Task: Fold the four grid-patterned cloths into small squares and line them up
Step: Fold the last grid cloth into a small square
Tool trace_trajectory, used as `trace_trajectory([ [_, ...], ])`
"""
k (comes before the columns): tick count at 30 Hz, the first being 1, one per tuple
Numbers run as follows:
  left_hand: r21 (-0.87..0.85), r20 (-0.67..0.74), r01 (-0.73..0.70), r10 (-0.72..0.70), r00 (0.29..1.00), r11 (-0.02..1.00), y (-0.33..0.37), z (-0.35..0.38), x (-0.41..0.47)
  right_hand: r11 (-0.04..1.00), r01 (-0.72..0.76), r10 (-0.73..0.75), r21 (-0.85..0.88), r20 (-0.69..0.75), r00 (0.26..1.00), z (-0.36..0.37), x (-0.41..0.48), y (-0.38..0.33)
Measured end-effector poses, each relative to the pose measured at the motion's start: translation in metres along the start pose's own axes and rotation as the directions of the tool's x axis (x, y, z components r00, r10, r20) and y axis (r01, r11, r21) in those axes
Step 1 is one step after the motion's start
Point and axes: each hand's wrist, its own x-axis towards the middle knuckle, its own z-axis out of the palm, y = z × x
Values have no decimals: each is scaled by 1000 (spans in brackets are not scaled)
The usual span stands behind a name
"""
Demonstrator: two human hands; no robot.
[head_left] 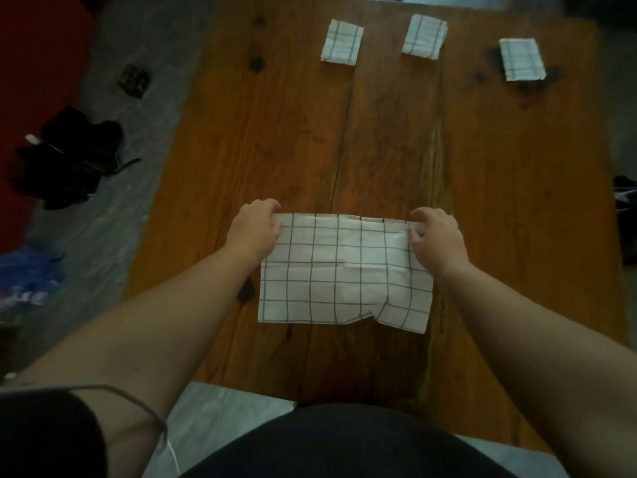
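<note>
The left hand [256,229] pinches the far left corner of the fourth grid-patterned cloth [344,274], fingers curled over the edge. The right hand [437,241] pinches the far right corner in the same way. Between them the cloth's far edge is pulled straight. The rest lies on the wooden table [241,139] at centre frame, toward its near end. It is a broad rectangle, and the uneven near edge at its lower right suggests more than one layer, so it may already be folded once. It is far from a small square.

Along the top of the frame, well apart from the hands, three cloths sit finished: the left folded square [342,43], the middle folded square [424,36] and the right folded square [522,59]. They form a rough row, with the right one set slightly lower and askew.

By my judgement three of the four are done. Left to do are further folds on this cloth and placing it in the row.
</note>
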Motion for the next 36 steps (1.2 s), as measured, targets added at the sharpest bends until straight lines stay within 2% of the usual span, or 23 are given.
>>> trace_trajectory([
  [4,-4,-37,-27,27,999,1000,0,6,-27,991,-64,70,117,-51,996,-1,-32,12],
  [9,-42,-14,-156,155,988,987,-10,23,-98,963,-142,152,231,-29,988,3,-109,31],
  [13,-46,39,-230,232,972,972,-22,44,-155,874,-314,329,370,23,944,20,-162,48],
  [16,19,92,-275,272,958,961,-29,62,-189,835,-409,412,369,74,908,31,-184,49],
  [22,133,146,-303,284,948,944,-35,80,-206,798,-480,447,363,176,877,34,-180,37],
  [26,166,151,-319,296,943,933,-34,78,-202,769,-488,464,412,164,870,30,-174,36],
  [30,182,119,-308,290,950,934,-39,73,-200,793,-463,446,395,142,884,21,-174,40],
  [36,186,96,-312,299,949,932,-43,72,-197,878,-403,398,259,73,914,18,-170,50],
])
